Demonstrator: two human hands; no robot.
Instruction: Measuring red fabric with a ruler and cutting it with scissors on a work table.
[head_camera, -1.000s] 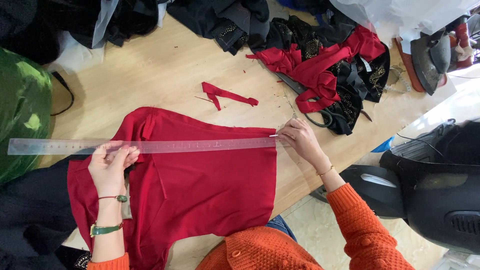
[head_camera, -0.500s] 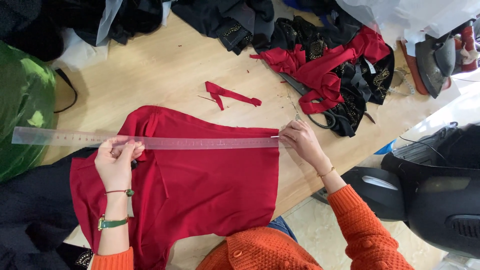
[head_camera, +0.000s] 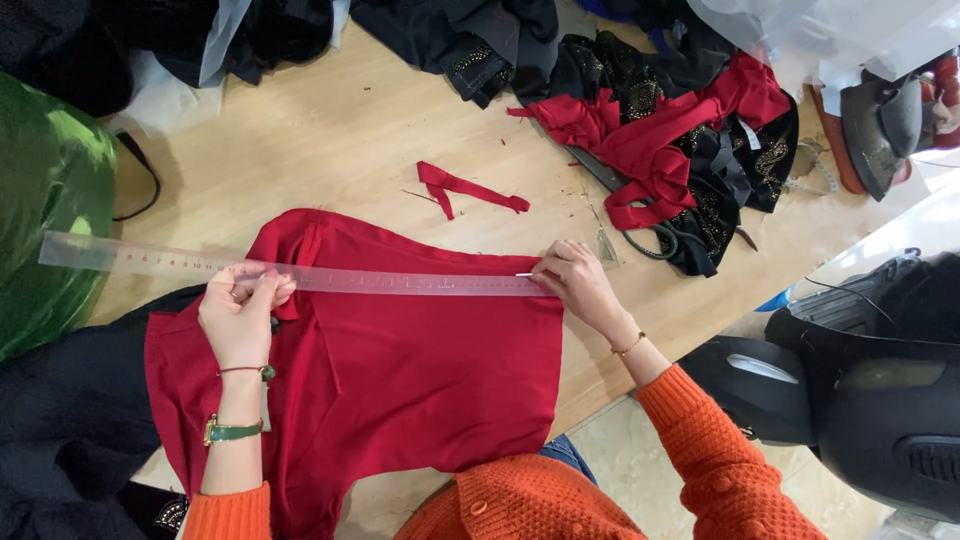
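Note:
A red fabric piece lies spread on the wooden table. Across its upper part lies a long clear plastic ruler. My left hand presses down on the ruler near the cloth's left side, fingers curled over it. My right hand rests at the ruler's right end, at the cloth's right edge, pinching a small thin white marking piece against the fabric.
A red fabric scrap lies beyond the ruler. A heap of red and black garments with scissors sits at the back right. A green cloth is at left, black cloth below it, an iron far right.
The ruler has tilted a little, its left end now higher on the table. My left hand has shifted slightly right along it. My right hand stays at the right end.

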